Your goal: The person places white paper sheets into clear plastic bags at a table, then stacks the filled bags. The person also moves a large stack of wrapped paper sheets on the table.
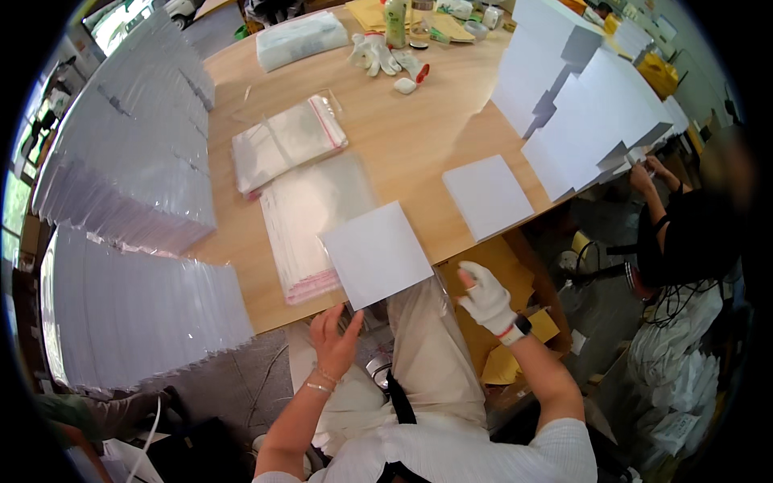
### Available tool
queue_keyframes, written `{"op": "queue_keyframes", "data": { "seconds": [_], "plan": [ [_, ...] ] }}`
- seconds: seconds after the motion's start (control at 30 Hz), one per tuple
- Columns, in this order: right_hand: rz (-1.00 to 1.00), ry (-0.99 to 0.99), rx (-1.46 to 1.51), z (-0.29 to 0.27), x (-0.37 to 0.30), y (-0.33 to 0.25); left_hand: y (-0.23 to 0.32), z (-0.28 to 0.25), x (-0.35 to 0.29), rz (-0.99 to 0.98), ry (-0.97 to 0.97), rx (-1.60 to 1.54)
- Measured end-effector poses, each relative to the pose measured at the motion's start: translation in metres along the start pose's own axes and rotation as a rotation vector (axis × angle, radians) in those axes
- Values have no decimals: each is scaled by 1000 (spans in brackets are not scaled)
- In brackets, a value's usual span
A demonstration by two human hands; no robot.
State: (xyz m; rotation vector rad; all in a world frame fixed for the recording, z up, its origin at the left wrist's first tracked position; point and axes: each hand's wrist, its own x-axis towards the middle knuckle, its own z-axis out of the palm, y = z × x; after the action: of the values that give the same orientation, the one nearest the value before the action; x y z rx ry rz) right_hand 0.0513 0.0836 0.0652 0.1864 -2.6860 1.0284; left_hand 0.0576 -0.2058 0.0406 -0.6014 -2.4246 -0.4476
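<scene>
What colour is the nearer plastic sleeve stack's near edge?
Pink near edge; head view shows it best.

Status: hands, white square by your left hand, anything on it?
Left hand open, empty, near white square. Gloved right hand open, empty. Square overlaps clear bags; nothing on top.

Table (411, 145): left stacks (137, 145) along left side; right stacks (596, 121) along right; between them, bag pile (310, 213), bag bundle (282, 146) over its far end; near square (378, 256) over its near right side; second square (488, 196) farther right; gloves (373, 55) behind, bottle (395, 22) beyond; left hand (334, 342) before table's near edge, right hand (487, 299) to its right.
</scene>
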Motion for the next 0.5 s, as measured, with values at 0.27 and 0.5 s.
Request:
{"op": "queue_keyframes", "data": {
  "seconds": [0.27,0.5],
  "plan": [
    [-696,-208,-19,-8,55,1,-33,-6,17,316,-250,-425],
    [-496,-344,-8,-12,78,2,-26,-1,23,13,-200,-526]
  ]
}}
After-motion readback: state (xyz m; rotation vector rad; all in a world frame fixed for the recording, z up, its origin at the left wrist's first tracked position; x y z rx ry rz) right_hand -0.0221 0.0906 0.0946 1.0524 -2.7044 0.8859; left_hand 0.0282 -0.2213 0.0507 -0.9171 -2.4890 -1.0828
